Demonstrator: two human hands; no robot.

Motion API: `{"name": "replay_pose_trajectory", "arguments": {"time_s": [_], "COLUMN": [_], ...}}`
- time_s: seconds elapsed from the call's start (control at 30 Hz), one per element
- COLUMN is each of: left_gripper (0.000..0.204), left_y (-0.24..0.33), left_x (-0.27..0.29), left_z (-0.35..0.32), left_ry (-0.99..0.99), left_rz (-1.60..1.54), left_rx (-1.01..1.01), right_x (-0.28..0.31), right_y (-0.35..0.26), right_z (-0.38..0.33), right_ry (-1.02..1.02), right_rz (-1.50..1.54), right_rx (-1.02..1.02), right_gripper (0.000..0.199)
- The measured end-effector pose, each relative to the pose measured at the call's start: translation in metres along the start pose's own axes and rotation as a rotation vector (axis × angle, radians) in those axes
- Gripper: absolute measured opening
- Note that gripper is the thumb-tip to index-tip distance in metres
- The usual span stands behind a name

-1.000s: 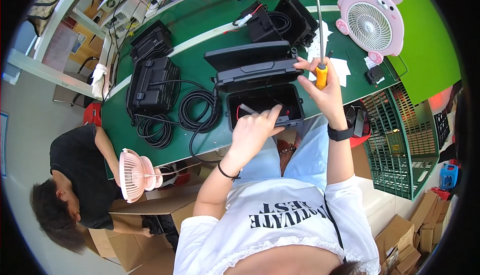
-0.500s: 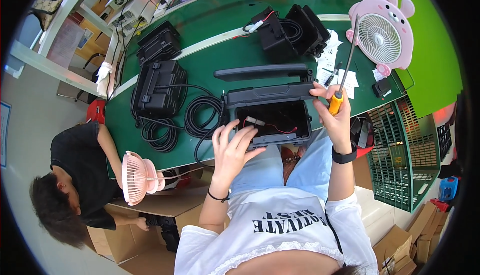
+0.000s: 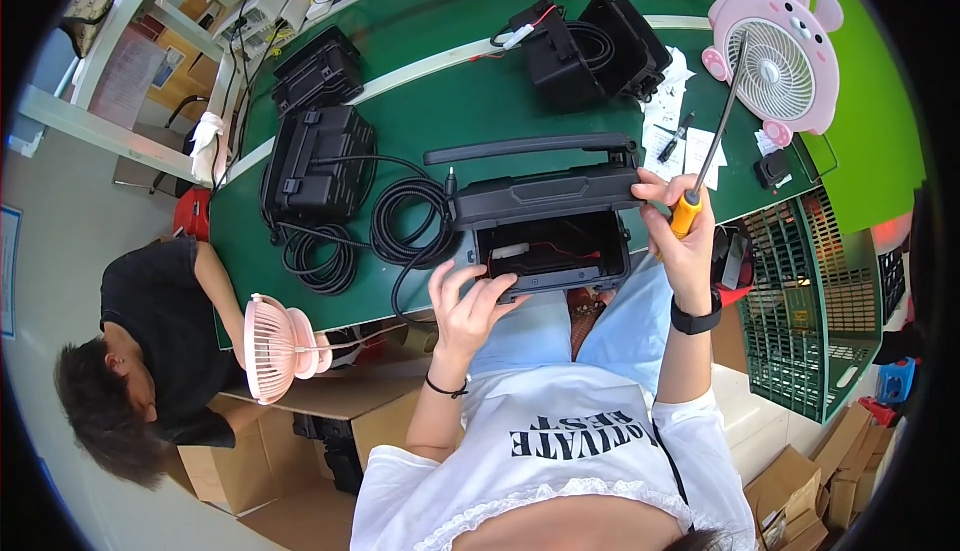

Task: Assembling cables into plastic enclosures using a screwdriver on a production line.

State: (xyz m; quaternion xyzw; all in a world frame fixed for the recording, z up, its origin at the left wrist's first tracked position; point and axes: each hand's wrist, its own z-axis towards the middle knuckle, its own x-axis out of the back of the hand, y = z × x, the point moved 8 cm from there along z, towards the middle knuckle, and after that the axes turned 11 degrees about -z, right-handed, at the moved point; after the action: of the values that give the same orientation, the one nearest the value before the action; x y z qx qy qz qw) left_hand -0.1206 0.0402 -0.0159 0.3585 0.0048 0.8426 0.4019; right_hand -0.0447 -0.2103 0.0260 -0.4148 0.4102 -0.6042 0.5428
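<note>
A black plastic box (image 3: 560, 279) with a hinged lid (image 3: 545, 194) stands at the table's front edge, above my lap. Its lid is raised at the far side, with a carrying handle (image 3: 530, 147) behind it. Inside the dark opening lie a white connector (image 3: 510, 251) and a thin red wire. My left hand (image 3: 468, 303) grips the near left wall, fingers over the rim and thumb underneath. In my right hand (image 3: 682, 226) is a screwdriver (image 3: 687, 213) with a yellow handle, its long shaft pointing up and away. Fingertips of that hand touch the lid's right end.
Left of the box are coiled black cable (image 3: 412, 221) and a closed black case (image 3: 322, 163). Another open case (image 3: 590, 56) lies farther back. A pink fan (image 3: 770, 61) stands at far right, above a green crate (image 3: 800, 321). A co-worker (image 3: 150, 351) bends beside cardboard boxes at left.
The lid has come down somewhat toward me, so less of the inside shows. Both hands keep their holds. The co-worker's hand has gone out of sight into the cardboard box.
</note>
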Motion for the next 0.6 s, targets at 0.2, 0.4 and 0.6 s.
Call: {"name": "replay_pose_trajectory", "arguments": {"time_s": [0.2,0.4,0.6], "left_gripper": [0.039,0.042,0.07], "left_y": [0.0,-0.01,-0.027], "left_x": [0.003,0.005,0.003], "left_z": [-0.013,-0.007,-0.002], "left_ry": [0.103,0.1,0.258], "left_rz": [0.002,0.002,-0.296], "left_rx": [0.005,0.122,0.327], "right_x": [-0.002,0.0,-0.002], "right_y": [0.002,-0.001,0.005], "right_z": [-0.003,-0.008,-0.027], "right_ry": [-0.033,-0.044,-0.016], "right_rz": [0.018,-0.013,-0.106], "right_rx": [-0.02,-0.008,0.048], "right_gripper": [0.024,0.023,0.021]}}
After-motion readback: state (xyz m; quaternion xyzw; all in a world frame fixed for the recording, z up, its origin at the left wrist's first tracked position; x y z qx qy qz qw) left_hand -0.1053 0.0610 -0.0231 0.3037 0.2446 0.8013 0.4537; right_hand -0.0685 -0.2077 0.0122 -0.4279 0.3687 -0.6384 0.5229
